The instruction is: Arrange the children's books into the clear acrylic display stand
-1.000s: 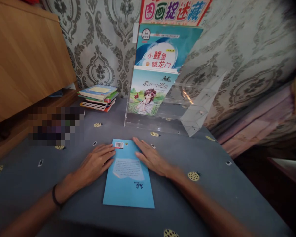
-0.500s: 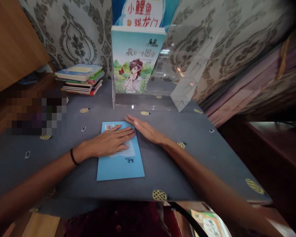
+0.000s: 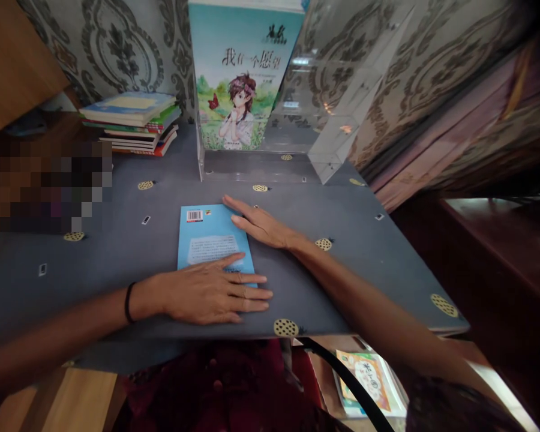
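A thin light blue book [image 3: 213, 225] lies flat on the table, its barcode at the far left corner and a pale printed text block mid-cover. Across its near end is my left hand [image 3: 213, 292], fingers spread and pointing right, the tips reaching past the book's right edge. The left hand hides the near edge of the book. My right hand [image 3: 261, 225] rests at the far right corner, its fingers stretched out and touching the book's edge there. A dark band circles my left wrist.
Behind the book stands a clear acrylic rack [image 3: 333, 138] holding a green-and-white illustrated book [image 3: 238, 78]. A stack of books [image 3: 130, 123] sits at the back left of the grey pineapple-patterned tablecloth [image 3: 135, 252]. Below the table, at right, lies another book [image 3: 366, 381].
My left hand has slid down the cover toward the near end, fingers spreading, uncovering the barcode and text. The right hand stays at the far corner. The view has tilted down.
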`<state>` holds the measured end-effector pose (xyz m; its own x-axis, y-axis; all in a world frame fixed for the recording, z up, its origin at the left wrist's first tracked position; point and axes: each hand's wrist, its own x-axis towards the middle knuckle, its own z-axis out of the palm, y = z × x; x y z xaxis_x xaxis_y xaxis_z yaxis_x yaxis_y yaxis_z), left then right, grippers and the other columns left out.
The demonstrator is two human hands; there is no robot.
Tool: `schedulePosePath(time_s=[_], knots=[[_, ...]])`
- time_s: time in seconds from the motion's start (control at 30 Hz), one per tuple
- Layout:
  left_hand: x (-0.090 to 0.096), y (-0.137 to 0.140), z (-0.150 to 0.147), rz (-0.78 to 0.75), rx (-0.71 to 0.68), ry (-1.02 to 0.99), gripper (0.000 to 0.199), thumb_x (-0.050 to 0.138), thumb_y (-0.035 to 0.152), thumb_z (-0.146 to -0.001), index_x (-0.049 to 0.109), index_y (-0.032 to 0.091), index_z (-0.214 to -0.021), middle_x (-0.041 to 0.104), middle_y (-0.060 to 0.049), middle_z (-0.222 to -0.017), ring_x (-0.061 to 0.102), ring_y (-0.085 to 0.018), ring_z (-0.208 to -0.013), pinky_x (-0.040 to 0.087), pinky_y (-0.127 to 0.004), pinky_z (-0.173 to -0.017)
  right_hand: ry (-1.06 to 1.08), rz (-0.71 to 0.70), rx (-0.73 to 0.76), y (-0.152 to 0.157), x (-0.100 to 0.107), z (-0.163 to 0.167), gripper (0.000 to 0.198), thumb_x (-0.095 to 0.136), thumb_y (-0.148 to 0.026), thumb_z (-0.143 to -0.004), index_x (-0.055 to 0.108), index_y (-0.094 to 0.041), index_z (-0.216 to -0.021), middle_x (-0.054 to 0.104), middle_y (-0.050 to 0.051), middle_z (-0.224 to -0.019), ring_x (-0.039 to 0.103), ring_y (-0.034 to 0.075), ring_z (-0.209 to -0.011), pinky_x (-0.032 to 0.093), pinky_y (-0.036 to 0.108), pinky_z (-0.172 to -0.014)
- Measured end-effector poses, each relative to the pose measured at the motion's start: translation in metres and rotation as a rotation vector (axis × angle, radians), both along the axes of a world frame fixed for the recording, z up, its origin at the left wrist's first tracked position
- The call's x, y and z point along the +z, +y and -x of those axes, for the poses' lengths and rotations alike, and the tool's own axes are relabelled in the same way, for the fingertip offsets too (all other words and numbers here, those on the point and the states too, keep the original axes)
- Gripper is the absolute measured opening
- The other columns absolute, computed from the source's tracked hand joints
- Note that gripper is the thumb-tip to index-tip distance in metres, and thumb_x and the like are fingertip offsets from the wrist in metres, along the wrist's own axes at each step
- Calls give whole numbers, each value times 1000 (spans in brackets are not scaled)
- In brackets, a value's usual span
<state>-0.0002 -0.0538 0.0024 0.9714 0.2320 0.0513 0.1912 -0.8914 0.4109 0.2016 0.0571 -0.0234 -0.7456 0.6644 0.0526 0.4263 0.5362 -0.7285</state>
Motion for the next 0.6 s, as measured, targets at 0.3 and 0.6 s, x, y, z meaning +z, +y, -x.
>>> schedulePosePath(time_s=[0.3,0.6], knots=[[0,-26,26,-1,32,4,49,46,34,-104,39,28,-152,45,-2,-156,35,-19,-148,13,-48,-128,-90,-278,87,-5,-10,3,72,31,-64,-101,14,-30,-161,25,4,-165,22,28,-152,21,56,-124],[7,-23,67,21,304,50,84,54,51,-97,10,18,-161,22,-12,-164,19,-28,-153,6,-51,-127,-155,-559,133,-12,-17,4,65,41,-50,-103,23,-22,-160,30,14,-162,26,28,-150,28,56,-121]])
